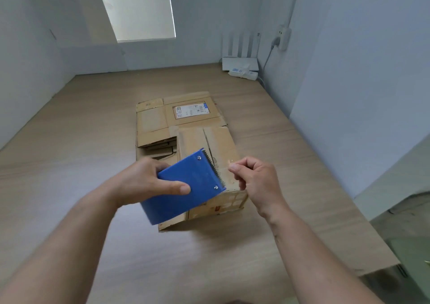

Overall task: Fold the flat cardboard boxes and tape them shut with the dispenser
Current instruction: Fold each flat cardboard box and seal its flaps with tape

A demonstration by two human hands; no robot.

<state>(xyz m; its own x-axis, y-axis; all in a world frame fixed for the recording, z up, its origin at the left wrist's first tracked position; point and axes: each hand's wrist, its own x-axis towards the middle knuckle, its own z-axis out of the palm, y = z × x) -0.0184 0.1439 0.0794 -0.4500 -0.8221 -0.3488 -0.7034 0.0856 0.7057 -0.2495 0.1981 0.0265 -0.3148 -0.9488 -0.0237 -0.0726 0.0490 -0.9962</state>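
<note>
My left hand [144, 180] grips a blue tape dispenser [183, 187], thumb lying across its flat side, toothed blade pointing up and right. My right hand [256, 178] is at the blade, fingers curled, thumb and forefinger pinching at the end of clear tape, which is hard to make out. Below both hands stands a folded cardboard box [209, 145] with its two top flaps closed and a seam between them. Behind and left of it lies a stack of flat cardboard boxes [153, 124]; the top one bears a white shipping label [191, 111].
All of this rests on a wooden table [93, 140] set against pale walls. At the back right corner stand a white router [240, 56] and a power strip [244, 72] with a cable. The table's right edge drops off near a glass surface [407, 233].
</note>
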